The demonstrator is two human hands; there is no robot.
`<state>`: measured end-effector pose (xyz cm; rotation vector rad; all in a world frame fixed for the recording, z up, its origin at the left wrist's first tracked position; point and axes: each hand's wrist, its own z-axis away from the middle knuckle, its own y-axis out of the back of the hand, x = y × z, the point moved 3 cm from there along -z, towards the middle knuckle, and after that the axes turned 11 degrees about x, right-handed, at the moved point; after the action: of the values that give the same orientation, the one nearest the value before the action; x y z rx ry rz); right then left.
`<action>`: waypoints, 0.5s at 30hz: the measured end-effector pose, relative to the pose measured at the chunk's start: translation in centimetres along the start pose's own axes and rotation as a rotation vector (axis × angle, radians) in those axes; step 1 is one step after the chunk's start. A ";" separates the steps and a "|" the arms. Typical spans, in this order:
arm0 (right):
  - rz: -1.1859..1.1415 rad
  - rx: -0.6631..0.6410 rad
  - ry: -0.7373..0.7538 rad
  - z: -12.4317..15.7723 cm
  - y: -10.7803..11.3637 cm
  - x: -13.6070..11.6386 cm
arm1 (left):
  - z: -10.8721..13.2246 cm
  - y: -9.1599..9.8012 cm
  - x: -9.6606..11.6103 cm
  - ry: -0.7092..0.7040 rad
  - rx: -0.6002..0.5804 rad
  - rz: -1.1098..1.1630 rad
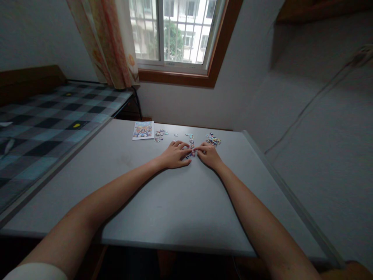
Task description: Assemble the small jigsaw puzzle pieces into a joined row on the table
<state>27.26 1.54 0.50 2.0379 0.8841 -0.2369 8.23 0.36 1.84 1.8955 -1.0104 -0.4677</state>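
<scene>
A narrow strip of joined jigsaw pieces (pixel 191 140) lies on the white table, running toward me. My left hand (pixel 176 154) rests at its left side, fingers spread, with fingertips on the lower part of the strip. From the right, my right hand (pixel 208 153) touches the strip's lower edge with an outstretched index finger; its other fingers are curled under. Whether a loose piece sits beneath that fingertip is too small to make out. Part of the strip is hidden by my left fingers.
Loose jigsaw pieces lie in a pile (pixel 213 140) on the right and in a group (pixel 161 133) on the left. A printed picture sheet (pixel 143 130) is at the table's (pixel 163 206) far left. Beyond are a checked bed (pixel 55 112), a curtain (pixel 110 46) and a window (pixel 175 35).
</scene>
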 end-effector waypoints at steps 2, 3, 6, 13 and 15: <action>0.000 0.000 0.002 0.0 0.0 0.0 | 0.0 -0.1 -0.1 -0.001 -0.004 0.013; 0.001 -0.001 0.001 0.0 0.0 0.0 | 0.0 -0.2 -0.1 0.000 -0.006 0.021; 0.012 -0.008 -0.004 0.0 -0.2 -0.1 | 0.0 -0.3 -0.1 0.003 -0.015 0.036; 0.049 -0.007 -0.039 0.0 -0.3 -0.2 | 0.1 -0.3 0.0 -0.008 -0.044 0.031; 0.019 0.004 -0.054 -0.1 -0.2 0.0 | 0.1 -0.2 0.0 -0.009 -0.039 0.036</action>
<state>27.07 1.67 0.39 2.0331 0.8309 -0.2820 8.28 0.38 1.65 1.8396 -1.0324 -0.4726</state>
